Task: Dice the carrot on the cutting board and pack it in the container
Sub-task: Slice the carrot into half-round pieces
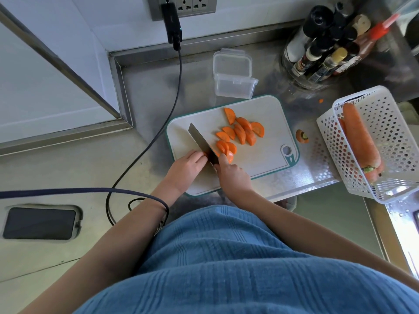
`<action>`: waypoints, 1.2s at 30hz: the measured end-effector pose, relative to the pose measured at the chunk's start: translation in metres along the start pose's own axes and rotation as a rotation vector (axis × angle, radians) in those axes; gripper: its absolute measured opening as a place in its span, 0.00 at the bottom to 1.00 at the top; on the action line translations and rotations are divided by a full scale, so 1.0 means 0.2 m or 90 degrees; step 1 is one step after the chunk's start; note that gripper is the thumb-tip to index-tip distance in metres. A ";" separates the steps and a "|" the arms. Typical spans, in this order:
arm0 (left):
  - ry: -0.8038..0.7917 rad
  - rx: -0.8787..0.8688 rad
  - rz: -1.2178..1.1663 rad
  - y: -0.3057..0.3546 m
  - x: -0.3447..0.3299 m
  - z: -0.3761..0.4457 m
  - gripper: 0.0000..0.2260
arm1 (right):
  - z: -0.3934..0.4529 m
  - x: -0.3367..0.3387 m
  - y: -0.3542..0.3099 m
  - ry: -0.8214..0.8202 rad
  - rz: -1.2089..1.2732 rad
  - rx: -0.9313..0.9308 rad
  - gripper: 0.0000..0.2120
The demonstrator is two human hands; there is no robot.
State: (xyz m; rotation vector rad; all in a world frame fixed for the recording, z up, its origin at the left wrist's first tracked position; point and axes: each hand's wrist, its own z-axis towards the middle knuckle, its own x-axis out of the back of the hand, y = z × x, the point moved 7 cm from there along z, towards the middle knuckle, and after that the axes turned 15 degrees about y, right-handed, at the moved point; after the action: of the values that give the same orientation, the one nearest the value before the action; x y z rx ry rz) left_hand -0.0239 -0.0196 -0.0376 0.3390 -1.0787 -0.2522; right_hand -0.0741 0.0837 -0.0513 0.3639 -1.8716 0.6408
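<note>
Carrot on board: half-moon slices lay scattered across the middle of the cutting board, with a small cluster at its 7 o'clock side beside the blade; an uncut stub was barely visible under the left fingertips.
Counter: a steel worktop carried everything, with a phone lying flat at 8 o'clock.
Cutting board: a white board with teal rim sat at the centre, tilted so its hanging hole pointed to 4 o'clock.
Basket: a white perforated basket stood at 3 o'clock of the board, leaning, with whole carrots inside.
Bottle rack: a cluster of seasoning bottles stood at 1 o'clock.
Container: a clear plastic box sat just beyond the board's 12 o'clock edge, open, its lid propped behind it.
Left hand: the left hand reached in from 7 o'clock, palm down, fingers curled and pressing the carrot stub against the board, knuckles close to the blade's flat.
Right hand: the right hand came from 5 o'clock, fingers wrapped round the knife handle, forefinger extended along the blade's spine.
Knife: its blade pointed to 11 o'clock, edge down on the board between the two hands.
Carrot top: a cut end lay on the counter between board and basket.
Scrap: a tiny orange bit rested at 2 o'clock of the board.
</note>
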 end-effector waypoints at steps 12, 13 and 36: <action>-0.045 0.014 0.048 -0.02 0.01 -0.05 0.13 | -0.08 0.08 0.03 0.047 0.067 -0.018 0.12; -0.045 0.001 0.049 -0.01 0.01 -0.05 0.13 | -0.08 0.08 0.02 0.045 0.070 -0.015 0.12; -0.070 -0.038 0.040 0.02 -0.01 -0.04 0.12 | -0.06 -0.03 -0.02 0.009 -0.004 0.025 0.10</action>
State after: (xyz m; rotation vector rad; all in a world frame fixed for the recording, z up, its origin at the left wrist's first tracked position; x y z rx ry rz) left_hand -0.0168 -0.0134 -0.0418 0.2390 -1.1855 -0.2487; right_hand -0.0607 0.0881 -0.0532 0.3904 -1.8450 0.6750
